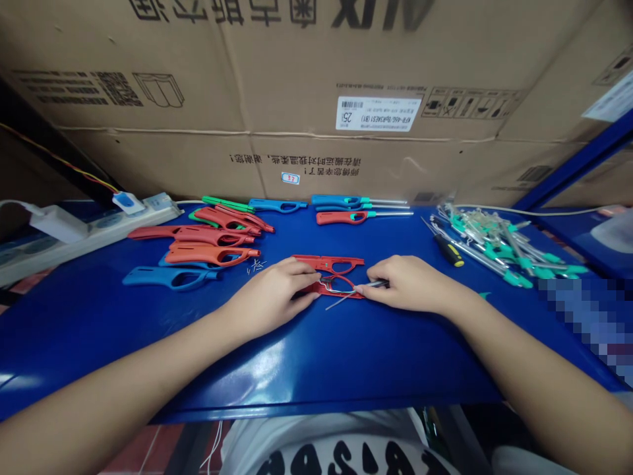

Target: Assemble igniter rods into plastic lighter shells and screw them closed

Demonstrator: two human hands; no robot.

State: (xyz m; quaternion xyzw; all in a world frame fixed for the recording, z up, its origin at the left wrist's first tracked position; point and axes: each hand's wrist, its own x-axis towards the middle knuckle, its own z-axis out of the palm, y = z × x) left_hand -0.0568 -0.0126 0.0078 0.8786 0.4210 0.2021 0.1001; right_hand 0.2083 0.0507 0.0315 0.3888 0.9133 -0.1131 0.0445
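Note:
My left hand [277,293] is closed at the left end of a red lighter casing half [341,295], its fingertips by a small dark part and a thin pale wire [339,290] lying across the casing. My right hand [408,282] pinches a thin grey metal tool [339,303] whose dark end [380,283] shows between the fingers; its exact kind is unclear. The tool's tip points left over the near edge of the casing. Just behind lies a second red casing half [341,264], its inside facing up, close to both hands.
On the left are red casings [212,235], blue casings [171,278] and small screws [256,266]. Lighters with metal tubes [366,216] lie at the back. To the right are a screwdriver [450,251] and a pile of tube parts [504,244]. A power strip [93,234] and cardboard [277,79] border the table.

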